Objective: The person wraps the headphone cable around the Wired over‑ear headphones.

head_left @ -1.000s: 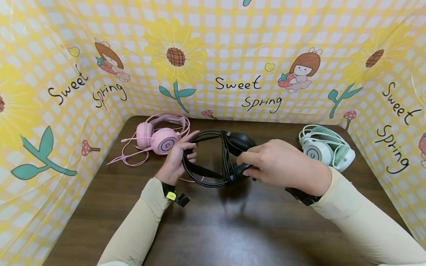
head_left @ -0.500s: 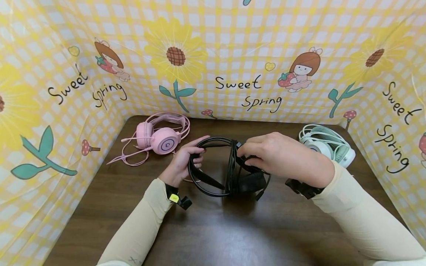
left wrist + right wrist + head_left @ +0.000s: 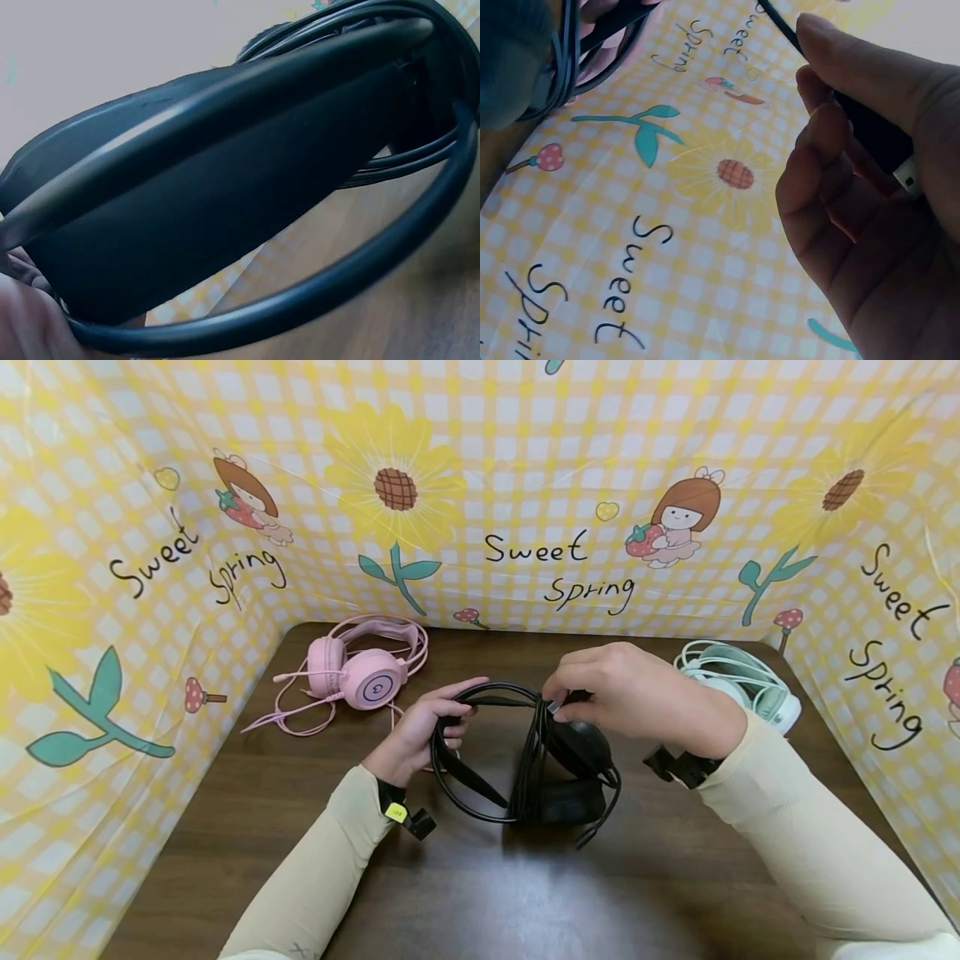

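Black headphones (image 3: 577, 747), with their cable wound around them, are held over the middle of the table. My left hand (image 3: 422, 731) grips the headband on its left side; the left wrist view shows the wide inner band (image 3: 210, 187) close up, with two tubes along it. Beside the upper ear cup, my right hand (image 3: 611, 693) pinches the cable's end. That end is a black USB plug (image 3: 874, 139) with a metal tip, which lies between thumb and fingers in the right wrist view. A thin black boom end (image 3: 588, 835) sticks out below the cups.
Pink headphones (image 3: 371, 677) with a loose cable lie at the back left of the brown table (image 3: 480, 893). White and mint-green headphones (image 3: 776, 710) lie at the back right, partly behind my right hand. A yellow checked cloth (image 3: 480, 468) walls the back and sides.
The headphones have come nearer to me and slightly right, their ear cups swinging lower. My left hand moved along with them. My right hand has shifted from an ear cup to the cable's plug.
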A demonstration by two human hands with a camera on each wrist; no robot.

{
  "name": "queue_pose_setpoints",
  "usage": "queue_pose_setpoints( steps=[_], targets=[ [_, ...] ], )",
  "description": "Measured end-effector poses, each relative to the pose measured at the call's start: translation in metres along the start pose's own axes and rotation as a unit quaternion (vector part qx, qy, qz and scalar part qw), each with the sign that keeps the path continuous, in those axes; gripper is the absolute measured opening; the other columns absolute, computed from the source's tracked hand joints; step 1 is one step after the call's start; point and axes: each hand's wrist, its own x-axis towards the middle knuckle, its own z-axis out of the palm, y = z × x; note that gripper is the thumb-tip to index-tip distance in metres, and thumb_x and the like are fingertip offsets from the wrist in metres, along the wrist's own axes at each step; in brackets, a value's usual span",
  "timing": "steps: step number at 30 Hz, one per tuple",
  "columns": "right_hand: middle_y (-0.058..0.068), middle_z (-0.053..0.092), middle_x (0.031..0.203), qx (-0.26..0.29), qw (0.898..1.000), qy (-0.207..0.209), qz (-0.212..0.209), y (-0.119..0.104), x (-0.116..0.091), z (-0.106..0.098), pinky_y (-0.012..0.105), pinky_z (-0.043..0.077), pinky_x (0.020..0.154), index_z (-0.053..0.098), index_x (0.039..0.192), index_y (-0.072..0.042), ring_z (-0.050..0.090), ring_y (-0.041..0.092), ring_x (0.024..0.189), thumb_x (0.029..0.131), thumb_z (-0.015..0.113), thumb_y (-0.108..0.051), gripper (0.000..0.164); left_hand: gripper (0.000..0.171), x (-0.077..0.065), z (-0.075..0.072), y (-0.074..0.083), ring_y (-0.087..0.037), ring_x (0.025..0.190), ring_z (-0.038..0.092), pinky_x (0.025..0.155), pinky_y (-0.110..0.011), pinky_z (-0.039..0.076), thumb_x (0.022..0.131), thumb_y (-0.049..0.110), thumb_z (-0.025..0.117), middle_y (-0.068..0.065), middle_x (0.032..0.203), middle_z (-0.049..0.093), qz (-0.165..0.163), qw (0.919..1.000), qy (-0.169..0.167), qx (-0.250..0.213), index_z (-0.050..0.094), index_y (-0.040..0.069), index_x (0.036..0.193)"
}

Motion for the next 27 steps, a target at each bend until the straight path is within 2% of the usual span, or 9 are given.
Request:
queue_pose_setpoints(
  steps=[5,15,20,27],
  targets=[
    [-0.01,0.065,0.093,0.023,0.999,-0.007,0.024,0.01,-0.001,0.003,0.025,0.051,0.07,0.07,0.097,-0.018,0.061,0.003,0.082,0.08,0.081,-0.015,0.02,0.061,-0.001,0.003,-0.002,-0.006,0.048,0.031,0.04,-0.017,0.031,0.093,0.0,0.046,-0.006,0.092,0.047,-0.004,0.9997,-0.024,0.004,0.031,0.007,0.152],
    [-0.008,0.062,0.101,0.058,0.996,-0.013,0.068,0.024,-0.001,0.012,0.026,0.053,0.067,0.069,0.105,-0.016,0.061,0.001,0.077,0.081,0.079,-0.011,0.027,0.059,-0.003,0.01,-0.002,-0.006,0.048,0.031,0.04,-0.017,0.031,0.093,-0.002,0.045,-0.01,0.094,0.045,-0.003,0.9991,-0.037,0.02,0.035,0.006,0.151],
    [-0.009,0.06,0.099,0.045,0.997,-0.014,0.065,0.028,-0.001,0.02,0.022,0.052,0.068,0.068,0.102,-0.017,0.06,0.0,0.077,0.082,0.079,-0.013,0.023,0.056,-0.006,0.013,-0.001,-0.006,0.048,0.031,0.041,-0.017,0.031,0.094,-0.003,0.044,-0.01,0.092,0.046,-0.003,0.9987,-0.045,0.024,0.04,0.008,0.148],
    [-0.007,0.06,0.098,0.035,0.997,-0.014,0.063,0.035,-0.002,0.028,0.023,0.05,0.067,0.068,0.1,-0.017,0.057,0.0,0.076,0.083,0.078,-0.016,0.02,0.057,-0.008,0.014,0.001,-0.007,0.049,0.031,0.041,-0.017,0.031,0.093,-0.003,0.045,-0.008,0.089,0.048,0.009,0.9971,-0.069,0.03,0.036,0.005,0.15]
  ],
)
